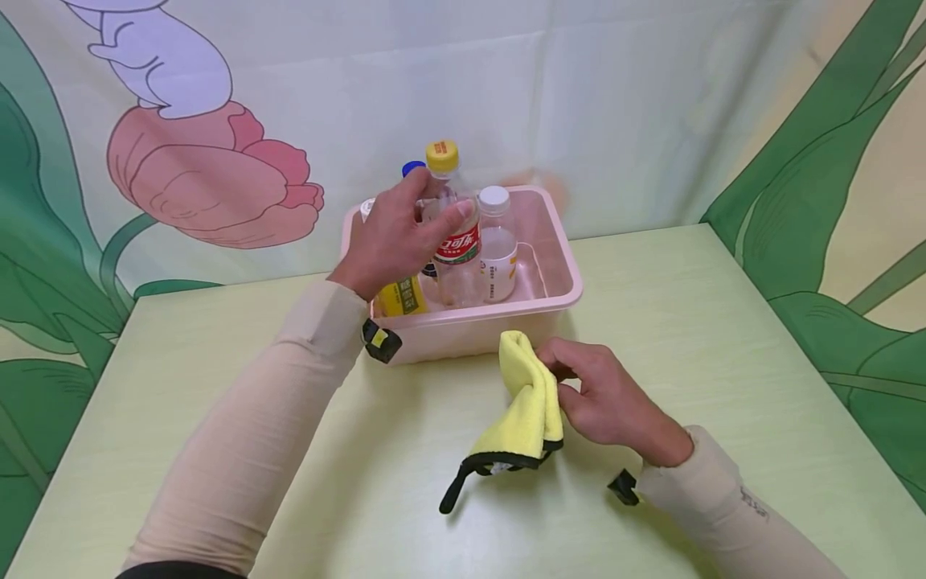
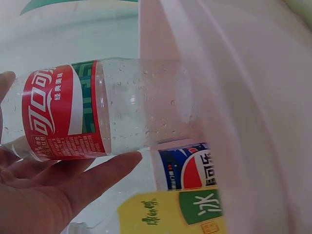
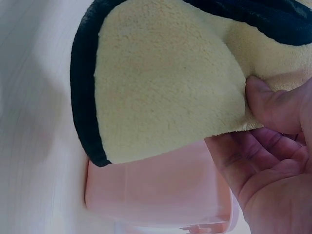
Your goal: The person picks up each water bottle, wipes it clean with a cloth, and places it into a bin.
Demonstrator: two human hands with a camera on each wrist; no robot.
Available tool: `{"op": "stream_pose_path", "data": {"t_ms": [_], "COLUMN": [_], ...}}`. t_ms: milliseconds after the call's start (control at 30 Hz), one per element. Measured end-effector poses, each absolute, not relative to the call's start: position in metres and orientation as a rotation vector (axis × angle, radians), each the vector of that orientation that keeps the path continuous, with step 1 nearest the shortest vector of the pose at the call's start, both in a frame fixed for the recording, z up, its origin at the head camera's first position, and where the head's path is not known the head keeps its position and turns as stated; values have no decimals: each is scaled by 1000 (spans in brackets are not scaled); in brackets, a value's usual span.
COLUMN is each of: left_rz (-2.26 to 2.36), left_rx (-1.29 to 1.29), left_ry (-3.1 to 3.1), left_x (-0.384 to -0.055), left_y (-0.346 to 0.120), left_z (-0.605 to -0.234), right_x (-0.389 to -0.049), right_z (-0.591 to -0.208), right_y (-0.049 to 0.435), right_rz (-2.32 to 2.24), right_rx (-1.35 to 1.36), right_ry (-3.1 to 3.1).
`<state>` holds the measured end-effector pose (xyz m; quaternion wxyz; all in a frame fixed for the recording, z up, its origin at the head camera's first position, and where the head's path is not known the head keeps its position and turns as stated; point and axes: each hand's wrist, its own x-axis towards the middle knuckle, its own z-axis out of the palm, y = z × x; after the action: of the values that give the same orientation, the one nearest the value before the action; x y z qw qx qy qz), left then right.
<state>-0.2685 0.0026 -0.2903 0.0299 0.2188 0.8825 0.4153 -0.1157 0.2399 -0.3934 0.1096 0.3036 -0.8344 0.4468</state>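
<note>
A clear plastic bottle (image 1: 460, 269) with a red label and yellow cap stands nearly upright in the pink bin (image 1: 405, 322). My left hand (image 1: 398, 233) grips it around its upper part; in the left wrist view the fingers curl under the red label (image 2: 63, 112). In front of the bin, my right hand (image 1: 604, 394) pinches a yellow cloth (image 1: 524, 402) with black edging between thumb and fingers. The cloth hangs folded above the table, its black loop dangling to the left. Up close, the right wrist view shows the thumb pressing the cloth (image 3: 165, 92).
Other bottles share the bin: a white-capped one (image 1: 497, 257) on the right, a blue-capped one (image 1: 414, 167) behind, and one with a yellow label (image 1: 401, 297) at left. The bin sits at the back of the pale table (image 1: 694, 338), before a printed curtain (image 1: 637, 121).
</note>
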Motion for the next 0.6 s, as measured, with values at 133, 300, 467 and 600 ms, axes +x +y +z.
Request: {"op": "stream_pose_path", "data": {"t_ms": [133, 300, 467, 600], "left_rz": [1317, 1294, 1248, 1243], "left_rx": [690, 677, 672, 669], "left_ry": [2706, 2694, 2708, 2698], "left_x": [-267, -266, -265, -265], "left_y": [3, 4, 4, 5], "left_z": [-295, -298, -301, -303], "right_x": [-116, -115, -114, -114], "right_z": [-393, -392, -390, -389], "right_y": [239, 240, 240, 241], "right_rz": [1313, 1306, 1307, 1296], "right_rx": [886, 878, 874, 871], "right_ry": [-2460, -2469, -2478, -2480]}}
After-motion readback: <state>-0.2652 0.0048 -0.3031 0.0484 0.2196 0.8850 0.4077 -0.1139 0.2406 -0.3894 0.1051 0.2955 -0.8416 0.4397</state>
